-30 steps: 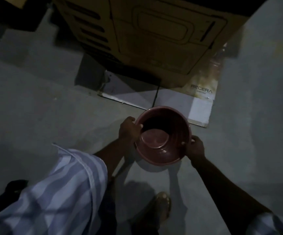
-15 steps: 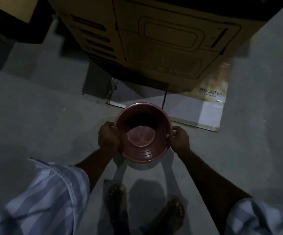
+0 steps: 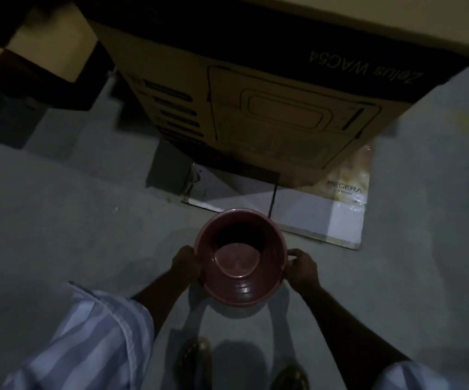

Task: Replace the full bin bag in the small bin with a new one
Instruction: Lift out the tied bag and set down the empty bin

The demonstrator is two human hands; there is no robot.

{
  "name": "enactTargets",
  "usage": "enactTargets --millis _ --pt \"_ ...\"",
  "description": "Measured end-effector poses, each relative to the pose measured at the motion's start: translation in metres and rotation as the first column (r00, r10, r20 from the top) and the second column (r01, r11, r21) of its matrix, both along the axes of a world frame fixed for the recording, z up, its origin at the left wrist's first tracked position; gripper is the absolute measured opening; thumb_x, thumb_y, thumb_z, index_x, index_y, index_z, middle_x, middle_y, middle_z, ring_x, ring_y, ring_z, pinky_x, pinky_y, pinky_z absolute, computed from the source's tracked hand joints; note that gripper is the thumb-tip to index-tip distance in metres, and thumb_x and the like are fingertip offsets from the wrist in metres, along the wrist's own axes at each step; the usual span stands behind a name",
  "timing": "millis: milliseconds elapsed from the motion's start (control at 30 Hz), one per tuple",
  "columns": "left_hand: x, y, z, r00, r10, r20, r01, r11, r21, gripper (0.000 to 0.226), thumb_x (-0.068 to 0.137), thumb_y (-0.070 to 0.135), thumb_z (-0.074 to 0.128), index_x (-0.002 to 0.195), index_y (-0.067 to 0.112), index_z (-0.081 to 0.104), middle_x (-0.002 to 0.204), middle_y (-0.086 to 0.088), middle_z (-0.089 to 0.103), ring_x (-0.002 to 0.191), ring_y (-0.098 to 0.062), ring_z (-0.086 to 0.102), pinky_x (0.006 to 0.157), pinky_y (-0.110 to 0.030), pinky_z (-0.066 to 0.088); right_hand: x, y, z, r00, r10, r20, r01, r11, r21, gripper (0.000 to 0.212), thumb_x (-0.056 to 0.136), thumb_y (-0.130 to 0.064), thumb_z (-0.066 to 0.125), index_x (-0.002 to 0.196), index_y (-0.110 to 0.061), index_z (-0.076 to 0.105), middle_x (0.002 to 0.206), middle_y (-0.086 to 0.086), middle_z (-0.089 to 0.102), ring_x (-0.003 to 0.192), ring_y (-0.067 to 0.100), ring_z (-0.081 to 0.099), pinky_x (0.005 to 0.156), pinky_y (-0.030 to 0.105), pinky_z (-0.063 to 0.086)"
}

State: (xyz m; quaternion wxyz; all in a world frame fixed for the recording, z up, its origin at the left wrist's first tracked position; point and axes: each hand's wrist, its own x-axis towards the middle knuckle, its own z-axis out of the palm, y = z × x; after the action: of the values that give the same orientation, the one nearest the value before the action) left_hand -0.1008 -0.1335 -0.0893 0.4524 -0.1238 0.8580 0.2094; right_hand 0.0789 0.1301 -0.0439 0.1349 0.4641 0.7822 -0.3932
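Nearest the camera: two striped sleeves (image 3: pixel 92 342) at the lower corners, and both feet (image 3: pixel 196 358) on the grey floor (image 3: pixel 59 220), dimly lit.

Left hand (image 3: pixel 186 262): fingers curled closed against the left side of the small bin (image 3: pixel 241 288) at its rim. Right hand (image 3: pixel 302 267): fingers wrapped onto the right side of the rim, thumb lying along the edge. Both hands are gripping the bin between them.

The bin is a reddish-brown round plastic pail, held upright in front of the feet. Whether its base is touching the floor or is just above it cannot be told; a shadow lies beneath it. Its interior is fully visible down to the bare base. No liner is fitted and no waste is inside.

Beyond the bin: a flat printed board (image 3: pixel 326 218) lies on the floor just behind it, and a large cardboard carton (image 3: pixel 255 114) stands on that board.

Assessment of progress: the full bag is out of the bin, so the removal stage appears complete. Neither the old bag nor a new bag is in view. Outstanding, in my judgement: set the bin in place, obtain a fresh bag, open it, seat it inside and fold its mouth over the rim
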Motion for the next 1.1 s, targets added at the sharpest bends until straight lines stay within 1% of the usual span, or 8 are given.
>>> enactTargets --millis 267,367,500,633,733,867,967,1100 --pt "0.017 -0.025 -0.025 0.979 0.144 0.144 -0.146 0.989 0.008 0.052 0.072 0.015 0.08 0.119 -0.003 0.066 0.113 -0.023 0.072 0.1 -0.039 0.074 0.081 -0.054 0.063 -0.013 -0.012 0.017 0.993 0.078 -0.083 -0.075 0.997 0.033 0.029 0.093 -0.01 0.065 0.121 -0.015 0.073 0.093 0.007 0.081 0.095 0.021 0.073 0.073 0.016 0.04" --pt "0.021 -0.015 0.014 0.953 0.201 0.227 -0.22 0.974 0.059 0.042 0.09 0.008 0.066 0.129 -0.006 0.06 0.117 -0.023 0.07 0.105 -0.041 0.072 0.077 -0.049 0.064 -0.018 -0.013 0.016 0.996 0.062 -0.059 -0.063 0.998 -0.012 0.033 0.093 -0.01 0.061 0.125 -0.012 0.07 0.101 0.012 0.079 0.103 0.029 0.073 0.079 0.023 0.046" --pt "0.019 0.001 0.051 0.945 0.223 0.238 -0.229 0.973 -0.002 0.033 0.087 0.002 0.074 0.117 -0.009 0.066 0.115 -0.028 0.069 0.084 -0.03 0.067 0.067 -0.04 0.06 -0.024 -0.012 0.023 0.999 0.023 0.036 -0.019 0.995 -0.102 0.052 0.092 -0.017 0.069 0.142 -0.009 0.055 0.117 0.015 0.074 0.119 0.033 0.065 0.098 0.034 0.048" --pt "0.006 0.017 0.066 0.981 0.194 0.01 -0.193 0.98 -0.037 0.067 0.091 0.034 0.071 0.138 -0.01 0.051 0.134 -0.029 0.06 0.119 -0.043 0.062 0.1 -0.047 0.054 -0.019 -0.011 0.039 0.997 -0.03 0.07 0.043 0.982 -0.185 0.067 0.091 -0.024 0.073 0.15 -0.01 0.045 0.13 0.017 0.067 0.125 0.034 0.061 0.103 0.036 0.046" --pt "0.008 0.035 0.095 0.981 0.174 -0.083 -0.179 0.982 -0.055 0.075 0.091 0.034 0.071 0.147 -0.005 0.04 0.147 -0.028 0.049 0.133 -0.044 0.052 0.107 -0.042 0.046 -0.001 -0.013 0.06 0.996 -0.068 0.058 0.074 0.991 -0.11 0.056 0.092 -0.02 0.071 0.144 -0.011 0.052 0.125 0.014 0.069 0.12 0.03 0.064 0.1 0.03 0.046" --pt "0.016 0.056 0.142 0.985 0.145 -0.098 -0.146 0.989 -0.01 0.063 0.089 0.029 0.068 0.142 0.001 0.047 0.144 -0.026 0.053 0.131 -0.043 0.053 0.105 -0.042 0.047 0.025 -0.02 0.096 0.99 -0.135 -0.044 0.135 0.991 -0.013 0.034 0.094 -0.01 0.066 0.128 -0.006 0.065 0.089 0.003 0.067 0.09 0.021 0.066 0.076 0.022 0.038" --pt "0.018 0.07 0.183 0.987 0.112 -0.119 -0.109 0.994 0.026 0.056 0.087 0.025 0.07 0.136 0.003 0.054 0.136 -0.022 0.061 0.127 -0.038 0.059 0.099 -0.038 0.048 0.03 -0.019 0.13 0.974 -0.212 -0.074 0.209 0.977 -0.046 0.029 0.094 -0.01 0.066 0.123 -0.009 0.068 0.095 0.002 0.068 0.087 0.019 0.06 0.08 0.024 0.039" --pt "0.017 0.09 0.242 0.975 0.117 -0.186 -0.089 0.984 0.153 0.042 0.091 0.023 0.068 0.128 0.005 0.06 0.131 -0.016 0.065 0.121 -0.032 0.062 0.094 -0.032 0.047 0.016 -0.01 0.182 0.935 -0.305 -0.183 0.286 0.95 -0.122 0.027 0.085 -0.008 0.077 0.11 -0.018 0.074 0.089 0.003 0.07 0.098 0.024 0.069 0.093 0.029 0.046"
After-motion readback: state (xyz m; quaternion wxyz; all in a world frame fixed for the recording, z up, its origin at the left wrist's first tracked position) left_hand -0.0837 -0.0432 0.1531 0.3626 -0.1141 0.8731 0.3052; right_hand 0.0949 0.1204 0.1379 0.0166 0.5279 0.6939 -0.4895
